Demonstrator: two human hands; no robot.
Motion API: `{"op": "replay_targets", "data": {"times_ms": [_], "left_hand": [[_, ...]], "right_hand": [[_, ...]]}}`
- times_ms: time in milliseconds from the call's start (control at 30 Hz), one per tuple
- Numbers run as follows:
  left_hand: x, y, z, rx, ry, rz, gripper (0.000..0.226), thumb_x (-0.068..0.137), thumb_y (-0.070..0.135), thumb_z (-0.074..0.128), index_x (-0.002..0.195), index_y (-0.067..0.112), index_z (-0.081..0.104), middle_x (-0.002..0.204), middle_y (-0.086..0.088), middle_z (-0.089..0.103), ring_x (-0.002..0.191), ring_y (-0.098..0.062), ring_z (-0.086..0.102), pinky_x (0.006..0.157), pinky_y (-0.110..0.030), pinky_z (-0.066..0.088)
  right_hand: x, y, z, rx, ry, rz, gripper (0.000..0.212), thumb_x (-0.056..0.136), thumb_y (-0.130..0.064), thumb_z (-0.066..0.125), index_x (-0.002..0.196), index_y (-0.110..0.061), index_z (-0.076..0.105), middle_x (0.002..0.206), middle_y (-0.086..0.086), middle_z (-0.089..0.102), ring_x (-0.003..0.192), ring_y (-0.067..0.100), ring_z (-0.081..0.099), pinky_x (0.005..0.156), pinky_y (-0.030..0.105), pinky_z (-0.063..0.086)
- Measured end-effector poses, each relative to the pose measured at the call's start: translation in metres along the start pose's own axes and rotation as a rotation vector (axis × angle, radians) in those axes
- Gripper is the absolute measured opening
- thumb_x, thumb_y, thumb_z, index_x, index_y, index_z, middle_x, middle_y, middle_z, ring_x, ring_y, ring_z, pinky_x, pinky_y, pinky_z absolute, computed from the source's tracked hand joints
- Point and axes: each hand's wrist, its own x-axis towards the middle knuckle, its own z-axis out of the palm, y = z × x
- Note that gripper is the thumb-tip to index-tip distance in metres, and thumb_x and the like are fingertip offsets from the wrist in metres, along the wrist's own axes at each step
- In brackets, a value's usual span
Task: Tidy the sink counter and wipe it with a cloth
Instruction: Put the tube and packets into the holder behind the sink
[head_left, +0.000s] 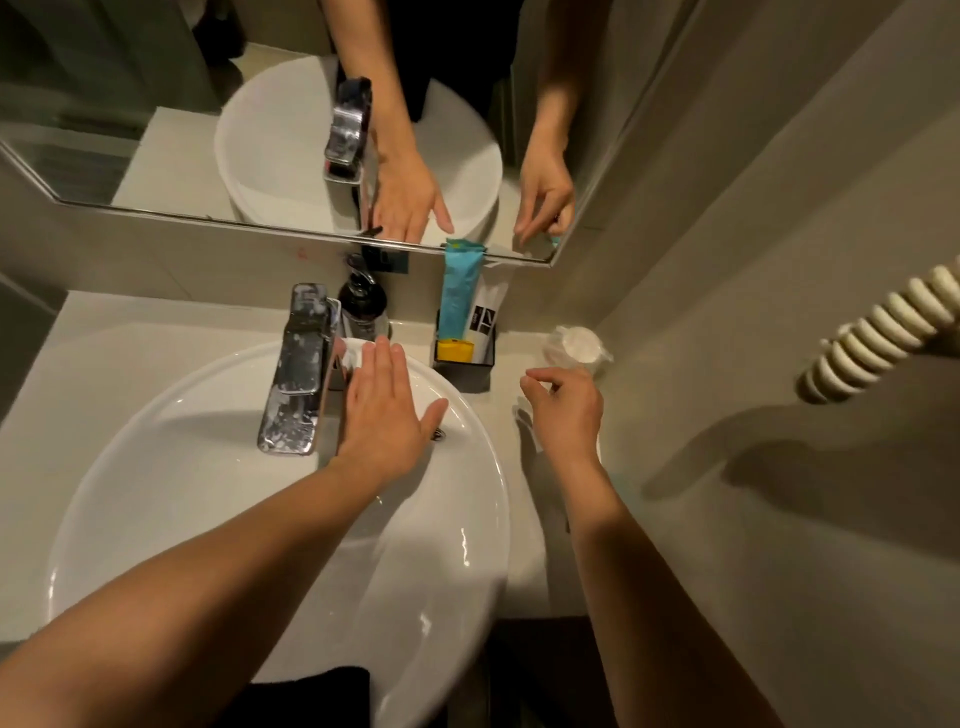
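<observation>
From the head camera we look down on a white basin (156, 415) set on a pale counter (104, 322), with a chrome faucet (298, 364) at the back and a mirror (260, 130) above it.

Our left hand (384, 410) lies flat and spread over the basin's back rim, just right of the faucet, fingers extended and gripping nothing. Something white peeks out beyond the fingertips (382, 348); we cannot tell whether it is a cloth or part of the basin.

Our right hand (563, 410) hovers over the counter strip between the basin and the side wall, fingers loosely curled with thumb and forefinger drawn toward a pinch. We cannot tell whether they hold anything.

The things left to tidy sit at the counter's back right:
- A black caddy (465, 364) holds an upright teal tube (460, 291) and a white packet (485, 317), their long axes running up toward the mirror.
- A wrapped clear cup (576, 348) stands near the wall, just beyond the right hand's fingers and slightly to their right.

We judge the right hand the nearer one for both. A short forward reach meets the cup, while the caddy lies forward and to the left. A black pump bottle (362, 306) stands behind the faucet, nearer the left hand.
</observation>
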Motion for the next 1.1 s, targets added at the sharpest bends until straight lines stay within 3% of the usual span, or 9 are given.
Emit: {"op": "replay_targets", "data": {"times_ms": [200,300,400,500,600,700,833,967,1100], "left_hand": [[0.002,-0.004,0.001,0.018,0.02,0.016,0.095,0.099,0.067,0.032,0.162,0.005,-0.002,0.172,-0.017,-0.004,0.159,-0.033,-0.006,0.128,-0.049,0.006],[0.002,-0.005,0.0,0.011,0.023,0.012,0.095,0.099,0.067,0.033,0.162,0.005,-0.001,0.172,-0.017,-0.003,0.159,-0.034,-0.005,0.128,-0.05,0.006],[0.002,-0.005,0.001,0.003,0.028,0.014,0.095,0.099,0.066,0.034,0.162,0.004,0.0,0.171,-0.019,-0.002,0.159,-0.035,-0.004,0.128,-0.05,0.006],[0.002,-0.007,0.001,0.003,0.03,0.015,0.095,0.099,0.066,0.034,0.162,0.004,0.0,0.171,-0.018,-0.002,0.159,-0.034,-0.004,0.128,-0.05,0.006],[0.003,-0.007,0.001,-0.007,0.03,0.02,0.095,0.099,0.066,0.034,0.162,0.004,-0.001,0.172,-0.018,-0.003,0.159,-0.034,-0.005,0.128,-0.049,0.004],[0.003,-0.006,0.0,-0.002,0.031,0.018,0.095,0.099,0.067,0.033,0.162,0.005,-0.001,0.172,-0.017,-0.003,0.159,-0.034,-0.005,0.128,-0.049,0.005],[0.004,-0.007,0.001,0.001,0.039,0.021,0.095,0.099,0.067,0.033,0.162,0.005,-0.001,0.172,-0.017,-0.002,0.159,-0.034,-0.004,0.128,-0.05,0.006],[0.004,-0.007,0.001,-0.001,0.039,0.025,0.095,0.099,0.067,0.033,0.162,0.005,-0.003,0.172,-0.016,-0.004,0.159,-0.034,-0.006,0.128,-0.05,0.006],[0.004,-0.007,0.0,-0.007,0.032,0.022,0.095,0.099,0.067,0.032,0.162,0.006,-0.003,0.172,-0.015,-0.005,0.159,-0.033,-0.007,0.128,-0.05,0.005]], "right_hand": [[-0.036,0.062,-0.029,-0.31,-0.043,0.15,0.036,0.101,-0.023,0.06,0.136,-0.017,0.06,0.133,0.009,0.054,0.114,0.027,0.063,0.093,0.028,0.047],[-0.049,0.084,-0.021,-0.483,-0.132,0.198,0.032,0.102,-0.021,0.056,0.133,-0.014,0.055,0.126,0.014,0.056,0.111,0.032,0.063,0.093,0.038,0.051],[-0.06,0.095,-0.009,-0.481,-0.152,0.259,0.03,0.099,-0.014,0.059,0.129,-0.012,0.051,0.123,0.015,0.057,0.109,0.032,0.063,0.094,0.045,0.057],[-0.061,0.102,-0.002,-0.429,-0.172,0.29,0.041,0.096,-0.004,0.057,0.135,-0.01,0.045,0.128,0.019,0.05,0.113,0.035,0.058,0.093,0.041,0.054],[-0.055,0.102,0.0,-0.374,-0.209,0.266,0.038,0.097,-0.009,0.053,0.134,-0.005,0.046,0.13,0.025,0.049,0.116,0.041,0.053,0.093,0.044,0.048],[-0.049,0.099,0.0,-0.391,-0.256,0.334,0.033,0.101,-0.015,0.058,0.132,-0.004,0.049,0.128,0.021,0.052,0.119,0.036,0.056,0.101,0.041,0.05],[-0.044,0.1,-0.002,-0.303,-0.24,0.308,0.027,0.093,-0.012,0.062,0.119,-0.008,0.054,0.12,0.02,0.058,0.108,0.036,0.06,0.089,0.042,0.052],[-0.04,0.097,-0.001,-0.348,-0.27,0.329,0.023,0.097,-0.006,0.062,0.119,-0.006,0.055,0.121,0.016,0.06,0.109,0.031,0.063,0.094,0.038,0.057],[-0.034,0.084,-0.004,-0.399,-0.324,0.299,0.017,0.101,-0.011,0.056,0.113,-0.002,0.064,0.116,0.016,0.067,0.107,0.031,0.065,0.091,0.036,0.054]]}}
